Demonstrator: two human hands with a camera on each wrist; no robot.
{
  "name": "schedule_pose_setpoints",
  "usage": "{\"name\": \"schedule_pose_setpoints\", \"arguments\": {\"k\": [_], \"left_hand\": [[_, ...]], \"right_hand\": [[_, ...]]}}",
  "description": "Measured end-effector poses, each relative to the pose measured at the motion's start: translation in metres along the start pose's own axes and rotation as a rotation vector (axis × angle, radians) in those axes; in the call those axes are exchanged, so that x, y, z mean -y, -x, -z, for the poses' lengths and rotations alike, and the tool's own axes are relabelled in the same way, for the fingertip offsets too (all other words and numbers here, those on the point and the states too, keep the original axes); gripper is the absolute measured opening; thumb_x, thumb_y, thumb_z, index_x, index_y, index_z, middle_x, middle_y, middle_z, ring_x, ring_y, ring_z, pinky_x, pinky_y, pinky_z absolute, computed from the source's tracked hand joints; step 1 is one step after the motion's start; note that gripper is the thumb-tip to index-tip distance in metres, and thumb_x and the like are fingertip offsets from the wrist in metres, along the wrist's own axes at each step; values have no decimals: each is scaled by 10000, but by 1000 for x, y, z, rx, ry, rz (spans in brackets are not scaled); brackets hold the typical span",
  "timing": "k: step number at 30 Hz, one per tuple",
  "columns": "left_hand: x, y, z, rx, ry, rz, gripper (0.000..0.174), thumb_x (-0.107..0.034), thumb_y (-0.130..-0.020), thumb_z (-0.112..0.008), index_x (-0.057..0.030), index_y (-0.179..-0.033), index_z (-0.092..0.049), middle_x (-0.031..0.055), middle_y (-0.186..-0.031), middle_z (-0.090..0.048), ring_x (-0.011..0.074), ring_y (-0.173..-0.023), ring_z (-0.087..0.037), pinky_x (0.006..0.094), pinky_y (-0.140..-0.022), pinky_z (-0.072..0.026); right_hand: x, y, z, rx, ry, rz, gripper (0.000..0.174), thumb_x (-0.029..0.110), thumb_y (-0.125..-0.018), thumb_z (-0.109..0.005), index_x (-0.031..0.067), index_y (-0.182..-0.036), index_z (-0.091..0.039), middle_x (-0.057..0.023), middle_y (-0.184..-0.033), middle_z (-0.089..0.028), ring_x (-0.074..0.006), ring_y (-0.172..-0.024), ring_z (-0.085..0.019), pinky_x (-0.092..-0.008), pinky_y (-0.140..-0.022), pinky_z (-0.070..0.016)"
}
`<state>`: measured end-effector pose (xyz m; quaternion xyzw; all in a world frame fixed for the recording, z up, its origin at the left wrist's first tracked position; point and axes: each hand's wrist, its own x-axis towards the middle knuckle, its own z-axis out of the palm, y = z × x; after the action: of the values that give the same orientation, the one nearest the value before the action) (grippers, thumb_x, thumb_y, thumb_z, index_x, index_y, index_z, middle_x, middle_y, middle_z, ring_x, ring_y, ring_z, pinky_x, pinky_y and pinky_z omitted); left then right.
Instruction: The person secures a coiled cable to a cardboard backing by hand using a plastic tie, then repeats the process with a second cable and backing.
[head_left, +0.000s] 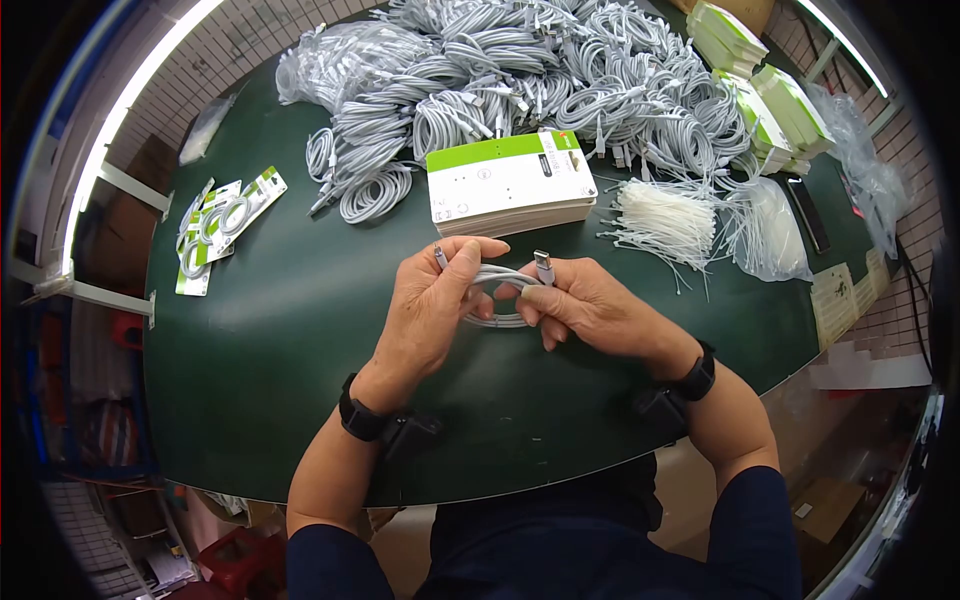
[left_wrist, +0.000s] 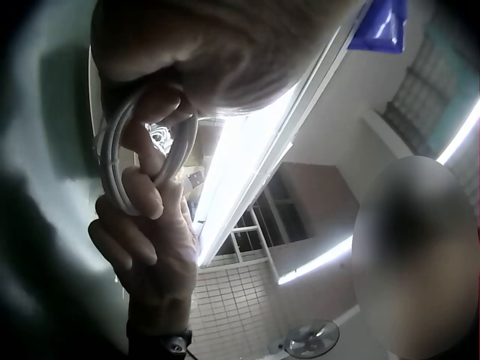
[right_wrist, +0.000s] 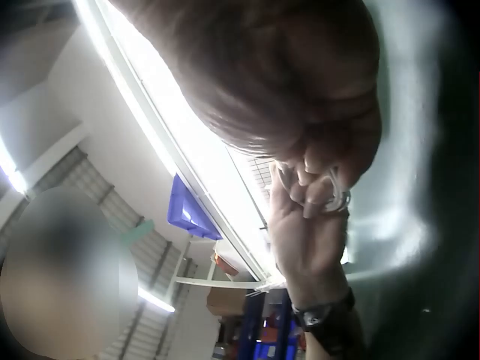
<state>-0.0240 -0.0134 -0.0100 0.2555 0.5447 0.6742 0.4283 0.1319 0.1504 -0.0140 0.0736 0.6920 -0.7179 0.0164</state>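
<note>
Between both hands is a coiled grey-white USB cable (head_left: 500, 277), held just in front of the card stack. My left hand (head_left: 428, 295) grips the coil's left side, with one small metal plug (head_left: 440, 257) sticking up by the thumb. On the other side my right hand (head_left: 590, 305) pinches the coil between thumb and fingers; the USB-A plug (head_left: 543, 266) points up beside its index finger. In the left wrist view the cable loops (left_wrist: 112, 161) pass around the fingers. The right wrist view shows part of the coil (right_wrist: 339, 196) among the fingertips.
A stack of green-and-white packaging cards (head_left: 510, 185) stands ahead. Behind it lies a large heap of coiled cables (head_left: 480, 70). White cable ties (head_left: 660, 222) lie to the right, near a dark phone (head_left: 808, 215). Carded cables (head_left: 225, 220) lie at left, more card stacks (head_left: 790, 105) at far right.
</note>
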Motion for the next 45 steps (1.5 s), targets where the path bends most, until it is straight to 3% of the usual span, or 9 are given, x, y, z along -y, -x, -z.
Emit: {"name": "schedule_pose_setpoints", "arguments": {"k": [9,15,19,20,23,34,39,42,45], "left_hand": [[7,8,-5,62,-443,-116,389,-261,-1157,-472,52,-1241,-687,27,-722,-671,38,-564,-527,214,-529,-405],[-14,0,1,-28,117,128,423,-295,-1164,-431,51,-1331,-610,17,-625,-585,47,-444,-440,234,-475,-403],[-10,0,-10,-14,-236,-2,382,-163,-1082,-599,29,-1409,-555,-17,-773,-579,42,-633,-532,220,-582,-436],[-14,3,-5,97,-457,-65,432,-47,-962,-691,-4,-1378,-585,-12,-790,-549,46,-689,-508,234,-635,-444],[-15,8,-3,181,-519,-110,584,26,-867,-674,8,-1438,-550,-43,-806,-526,27,-699,-464,224,-626,-383],[0,10,-3,-88,-836,-323,188,-7,-809,-798,-7,-978,-717,-51,-607,-532,21,-581,-454,247,-530,-349],[-5,7,0,-124,-844,-266,161,-5,-798,-798,-36,-945,-741,83,-602,-632,144,-518,-604,312,-543,-474],[9,4,-4,-137,-870,-413,145,0,-859,-791,-38,-986,-733,-18,-581,-522,46,-562,-441,269,-521,-366],[7,1,-7,-158,-839,-408,126,-3,-879,-788,-44,-984,-731,2,-599,-517,54,-572,-450,271,-527,-368]], "right_hand": [[4,6,1,251,258,-80,338,328,-1136,-515,19,-1078,-638,-35,-817,-563,-122,-628,-570,-278,-567,-512],[9,3,-9,60,303,26,302,272,-1135,-511,24,-1023,-643,-41,-779,-614,-137,-598,-585,-319,-573,-502],[2,1,-6,6,334,-8,298,260,-1131,-514,23,-1005,-643,-38,-771,-634,-137,-606,-602,-313,-582,-499],[2,1,0,27,293,-21,305,264,-1133,-511,21,-1003,-641,-45,-781,-640,-140,-606,-605,-317,-583,-499],[3,3,7,81,215,-56,328,280,-1137,-504,17,-991,-635,-62,-808,-653,-152,-616,-612,-333,-593,-504],[-6,0,-7,-24,490,312,304,269,-1124,-559,3,-1010,-651,-85,-784,-562,-209,-657,-603,-387,-627,-501],[0,0,-1,71,166,45,334,287,-1119,-573,0,-967,-650,-81,-822,-622,-167,-655,-628,-333,-613,-525],[2,1,-5,58,201,16,332,273,-1121,-565,3,-948,-651,-78,-832,-653,-152,-658,-644,-308,-623,-546],[0,-1,-7,32,257,18,320,255,-1120,-561,6,-939,-648,-72,-810,-659,-146,-650,-644,-301,-627,-553]]}}
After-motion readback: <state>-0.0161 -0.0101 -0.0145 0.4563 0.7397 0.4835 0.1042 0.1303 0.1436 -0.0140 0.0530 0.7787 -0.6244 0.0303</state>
